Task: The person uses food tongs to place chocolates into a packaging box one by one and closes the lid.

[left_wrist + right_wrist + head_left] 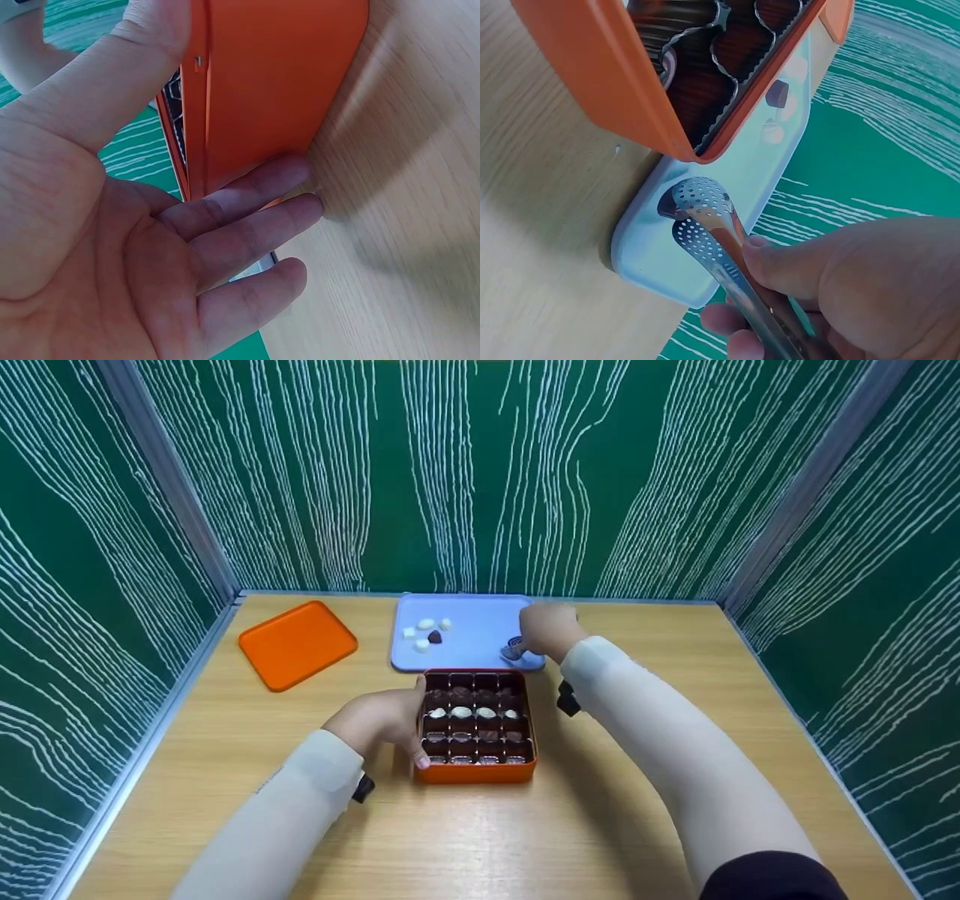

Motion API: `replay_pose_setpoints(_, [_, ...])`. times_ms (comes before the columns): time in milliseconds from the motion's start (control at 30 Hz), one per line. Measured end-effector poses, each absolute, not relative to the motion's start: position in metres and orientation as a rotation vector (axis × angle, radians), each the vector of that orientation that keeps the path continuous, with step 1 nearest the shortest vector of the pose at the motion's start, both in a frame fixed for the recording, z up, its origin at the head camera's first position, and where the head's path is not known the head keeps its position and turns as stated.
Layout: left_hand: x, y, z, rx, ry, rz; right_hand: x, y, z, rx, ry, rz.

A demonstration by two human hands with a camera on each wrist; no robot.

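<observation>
My right hand (551, 630) holds metal tongs (731, 281) with perforated, spoon-like ends, low over the right end of the pale blue tray (476, 607). A dark chocolate (667, 202) sits at the tong tips, partly hidden by them. In front of the tray stands an orange box (474, 774) with a dark divided insert, holding rows of dark chocolates and one row of white ones (461, 712). My left hand (386, 716) rests along the box's left side, thumb at the near corner. In the left wrist view its other fingers (255, 232) are extended, the palm facing the camera.
On the tray's left half lie several white chocolates (426, 624) and one dark chocolate (435, 637). An orange tray (298, 645) lies at the back left of the wooden table (480, 840). Green panels with white lines (480, 472) close off the back and sides.
</observation>
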State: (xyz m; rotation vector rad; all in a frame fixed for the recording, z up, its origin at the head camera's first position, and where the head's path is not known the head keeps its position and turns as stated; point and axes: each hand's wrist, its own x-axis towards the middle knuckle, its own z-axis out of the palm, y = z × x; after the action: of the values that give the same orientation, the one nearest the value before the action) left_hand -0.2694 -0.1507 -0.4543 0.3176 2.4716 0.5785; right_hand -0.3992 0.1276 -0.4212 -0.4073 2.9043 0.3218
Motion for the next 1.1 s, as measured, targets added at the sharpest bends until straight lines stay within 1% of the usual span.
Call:
replay_pose_setpoints(300, [-0.269,-0.149,-0.454,0.32,2.489,0.587,-0.395,0.134,-0.419,-0.402,2.877,0.232])
replay_pose_setpoints(567, [-0.268,-0.148,-0.456,0.29,2.525,0.571,-0.386,0.142,-0.401,-0.478,2.949,0.19])
replay_pose_setpoints(733, [-0.269,-0.149,-0.456,0.299,2.537,0.561,-0.359,0.138,-0.375,-0.563,2.995,0.207])
replay_pose_setpoints(867, [-0.268,-0.149,-0.455,0.311,2.535,0.538,-0.33,0.129,-0.356,-0.719,2.973,0.232])
replay_pose_setpoints(967, [-0.268,-0.148,-0.453,0.306,2.529,0.534,-0.309,0.121,-0.349,-0.833,2.917,0.228])
replay_pose_setpoints(1100, [-0.268,-0.147,-0.453,0.282,2.516,0.546,-0.285,0.108,-0.35,-0.906,2.829,0.241])
